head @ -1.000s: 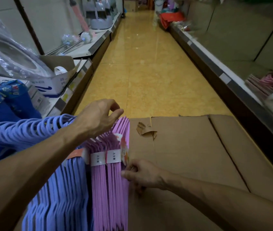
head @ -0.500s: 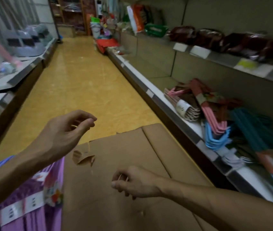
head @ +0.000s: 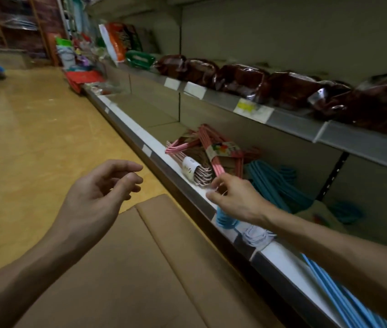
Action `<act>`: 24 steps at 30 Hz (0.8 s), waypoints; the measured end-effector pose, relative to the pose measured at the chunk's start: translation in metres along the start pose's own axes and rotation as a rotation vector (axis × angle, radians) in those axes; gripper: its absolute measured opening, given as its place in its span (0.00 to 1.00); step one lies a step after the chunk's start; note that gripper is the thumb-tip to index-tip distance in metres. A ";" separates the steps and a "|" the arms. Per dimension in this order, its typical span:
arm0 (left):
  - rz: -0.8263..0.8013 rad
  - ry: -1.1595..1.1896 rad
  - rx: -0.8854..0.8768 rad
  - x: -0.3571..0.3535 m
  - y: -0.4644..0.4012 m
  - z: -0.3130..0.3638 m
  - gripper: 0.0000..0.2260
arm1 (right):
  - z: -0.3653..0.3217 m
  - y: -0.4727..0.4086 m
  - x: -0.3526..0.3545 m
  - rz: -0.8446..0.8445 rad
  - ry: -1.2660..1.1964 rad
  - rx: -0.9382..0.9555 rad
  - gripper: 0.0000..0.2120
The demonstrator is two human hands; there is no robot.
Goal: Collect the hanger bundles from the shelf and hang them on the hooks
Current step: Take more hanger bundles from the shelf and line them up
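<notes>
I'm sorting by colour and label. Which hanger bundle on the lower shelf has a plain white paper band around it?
The pale pink bundle at the shelf's front edge, left of the right hand. The darker pink bundle behind it wears a colourful band.

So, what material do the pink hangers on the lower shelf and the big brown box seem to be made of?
The pink hangers look like thin wire with a smooth pink coating: slim rods, bare-looking hook ends, though that is uncertain. The brown box looks like matte cardboard, with flat folded flaps and a seam.
</notes>
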State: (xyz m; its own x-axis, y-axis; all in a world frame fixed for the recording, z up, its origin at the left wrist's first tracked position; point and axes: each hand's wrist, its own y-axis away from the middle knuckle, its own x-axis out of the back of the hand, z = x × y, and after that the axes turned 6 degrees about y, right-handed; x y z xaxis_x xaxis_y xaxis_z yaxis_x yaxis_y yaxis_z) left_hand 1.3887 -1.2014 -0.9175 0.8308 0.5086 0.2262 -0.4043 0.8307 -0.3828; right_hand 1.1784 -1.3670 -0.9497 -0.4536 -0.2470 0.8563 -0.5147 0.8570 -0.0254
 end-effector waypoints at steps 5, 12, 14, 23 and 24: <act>0.010 0.019 0.025 -0.039 -0.034 0.002 0.07 | 0.035 -0.052 0.009 0.099 0.185 -0.212 0.31; -0.018 0.055 0.082 -0.078 -0.059 -0.007 0.08 | 0.037 -0.093 -0.006 -0.015 0.122 -0.384 0.41; -0.032 0.035 0.109 -0.084 -0.061 -0.013 0.07 | 0.038 -0.100 -0.012 -0.024 0.119 -0.410 0.40; -0.082 -0.096 0.194 -0.078 -0.052 -0.014 0.07 | 0.041 -0.109 -0.024 0.202 0.017 -0.416 0.20; -0.077 -0.103 0.199 -0.073 -0.050 -0.012 0.07 | 0.041 -0.107 -0.023 0.229 0.002 -0.405 0.20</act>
State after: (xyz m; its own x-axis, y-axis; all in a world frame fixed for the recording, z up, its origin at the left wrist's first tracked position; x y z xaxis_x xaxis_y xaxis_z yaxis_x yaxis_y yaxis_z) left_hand 1.3524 -1.2826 -0.9253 0.8225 0.4542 0.3424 -0.4173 0.8909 -0.1792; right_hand 1.2143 -1.4713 -0.9878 -0.5205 -0.0298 0.8533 -0.0750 0.9971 -0.0110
